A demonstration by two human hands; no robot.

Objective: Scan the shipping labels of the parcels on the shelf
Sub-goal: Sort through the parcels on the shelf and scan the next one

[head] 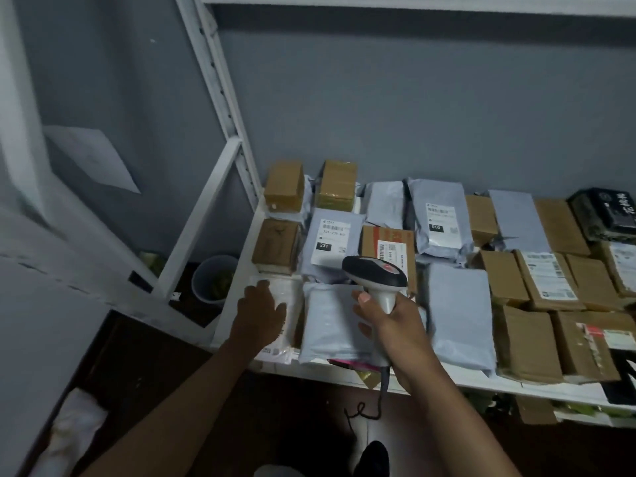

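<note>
Parcels blurred — right grip holds scanner; left grip flat, relaxed.

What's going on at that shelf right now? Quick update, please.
Right hand grips scanner. Left hand flat on white parcel at shelf corner. Nothing blocking.

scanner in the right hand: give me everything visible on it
The barcode scanner is a pistol-style handheld: dark grey, glossy plastic head with a red patch on top, and a white handle. A dark cable runs from the handle's base and hangs down below the shelf edge. The right hand grips the handle, thumb on its left side. The head is held above the parcels, tilted down toward them.
</note>
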